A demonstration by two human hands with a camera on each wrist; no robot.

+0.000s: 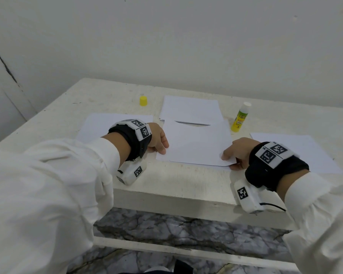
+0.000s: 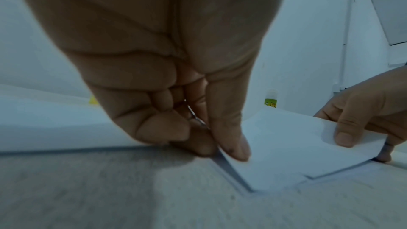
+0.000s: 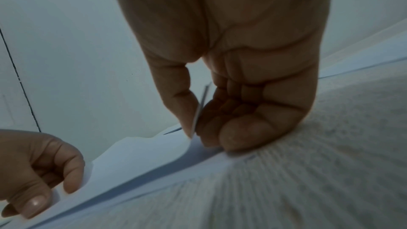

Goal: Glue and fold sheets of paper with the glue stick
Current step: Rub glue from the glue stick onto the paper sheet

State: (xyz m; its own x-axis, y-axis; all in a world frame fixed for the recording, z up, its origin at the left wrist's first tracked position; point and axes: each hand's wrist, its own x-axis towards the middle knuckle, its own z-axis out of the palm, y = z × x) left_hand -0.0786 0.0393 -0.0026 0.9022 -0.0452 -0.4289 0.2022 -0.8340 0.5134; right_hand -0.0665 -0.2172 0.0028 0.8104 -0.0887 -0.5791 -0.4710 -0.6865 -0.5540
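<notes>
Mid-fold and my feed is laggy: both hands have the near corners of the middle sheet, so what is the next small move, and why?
Probably carry the near edge away toward the far edge to fold it. The left hand and right hand each pinch a near corner of the sheet, already lifted off the table; the uncapped glue stick stands aside.

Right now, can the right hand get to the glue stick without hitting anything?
Probably yes: the glue stick stands uncapped just beyond the right hand with bare table between, but that hand is pinching the folded sheet's corner.

White table (image 1: 166, 186) against plain wall (image 1: 166, 36) — marbled floor (image 1: 186, 228).
</notes>
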